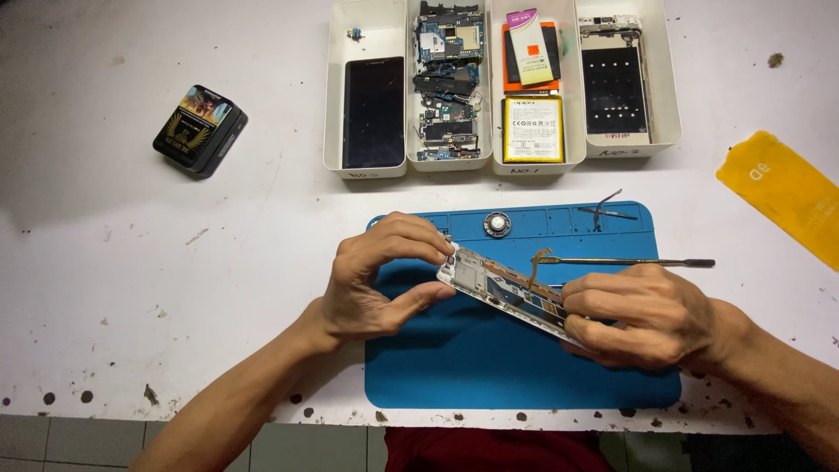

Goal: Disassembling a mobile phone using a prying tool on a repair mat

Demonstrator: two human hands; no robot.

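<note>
A white phone frame (502,291) with exposed inner parts is held tilted above the blue work mat (489,367). My left hand (380,280) pinches its upper left end between thumb and fingers. My right hand (642,316) grips its lower right end. A thin orange flex strip (539,259) sticks up from the frame's middle. Behind the hands, a long metal pry tool (629,261) lies on the mat.
Four white trays (365,166) at the back hold a dark screen (373,112), circuit boards (448,79), batteries (532,129) and a second phone frame (614,83). Tweezers (605,210) and a round speaker (496,224) lie on the mat. A black box (199,130) sits left, a yellow sheet (782,192) right.
</note>
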